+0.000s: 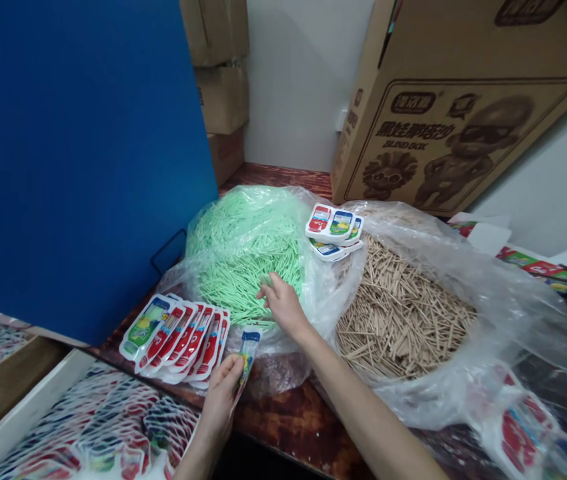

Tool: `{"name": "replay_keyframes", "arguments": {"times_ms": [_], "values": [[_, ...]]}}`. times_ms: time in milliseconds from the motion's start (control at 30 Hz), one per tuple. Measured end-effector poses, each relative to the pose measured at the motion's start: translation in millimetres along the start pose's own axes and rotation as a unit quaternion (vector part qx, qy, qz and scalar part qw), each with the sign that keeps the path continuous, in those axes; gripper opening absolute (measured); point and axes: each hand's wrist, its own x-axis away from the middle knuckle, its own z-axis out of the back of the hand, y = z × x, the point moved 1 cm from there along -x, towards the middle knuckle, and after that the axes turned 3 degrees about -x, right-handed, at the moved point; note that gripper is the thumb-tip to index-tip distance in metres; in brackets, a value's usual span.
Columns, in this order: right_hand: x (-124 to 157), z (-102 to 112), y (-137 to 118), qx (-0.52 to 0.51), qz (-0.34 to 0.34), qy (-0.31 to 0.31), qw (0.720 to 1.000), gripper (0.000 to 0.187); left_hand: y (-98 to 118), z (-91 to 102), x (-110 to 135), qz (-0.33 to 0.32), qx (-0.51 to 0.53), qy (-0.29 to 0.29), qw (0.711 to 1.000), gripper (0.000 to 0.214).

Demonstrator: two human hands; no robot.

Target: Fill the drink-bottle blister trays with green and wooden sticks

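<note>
My left hand (222,393) is closed on a small blue-and-yellow packet (249,348), held upright near the table's front edge. My right hand (281,303) reaches into a clear plastic bag of green sticks (243,250), fingers pinched among them; what they hold is too small to make out. To the left of the held packet lies a fanned row of red, white and green packets (178,337). A bag of wooden sticks (403,313) sits to the right of my right forearm.
A small stack of packets (334,230) rests between the two bags. A blue board (83,153) stands at left. A tray of many packets (98,427) is at bottom left. A large cardboard box (458,100) leans at the back. More bagged packets (518,427) lie at bottom right.
</note>
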Motion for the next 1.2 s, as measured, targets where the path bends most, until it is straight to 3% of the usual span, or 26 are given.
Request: {"name": "replay_keyframes", "arguments": {"times_ms": [133,233,333,467,567,667,867,1200], "values": [[-37.1,0.2,4.3,0.040,-0.014,0.026,0.999,0.013,-1.5,2.6,-0.3,0.011,-0.001,-0.005,1.000,0.037],[-40.3,2.2,7.8,0.015,-0.018,0.025,0.999,0.010,-3.4,4.4,-0.6,0.011,0.002,-0.009,1.000,0.036],[-19.1,2.2,9.6,-0.106,-0.028,-0.004,0.994,0.014,-5.3,6.0,-2.1,0.006,-0.002,-0.016,1.000,0.035],[33.5,-0.4,13.2,-0.268,-0.025,-0.021,0.963,0.024,-5.5,8.2,-3.5,0.006,-0.003,-0.021,1.000,0.035],[69.3,0.9,17.8,-0.274,-0.008,0.014,0.962,0.016,-4.2,8.8,-2.8,0.015,-0.008,-0.025,1.000,0.034],[88.1,7.5,21.6,-0.251,0.017,0.037,0.967,0.014,-2.5,8.6,-2.3,0.023,-0.001,-0.016,1.000,0.033],[96.7,24.0,21.4,-0.194,0.058,0.027,0.979,0.018,0.9,6.0,-1.8,0.013,0.016,0.041,0.999,0.036],[110.7,29.2,25.6,-0.187,0.077,0.015,0.979,0.019,0.6,0.7,-0.9,0.005,-0.017,0.042,0.999,0.037]]}}
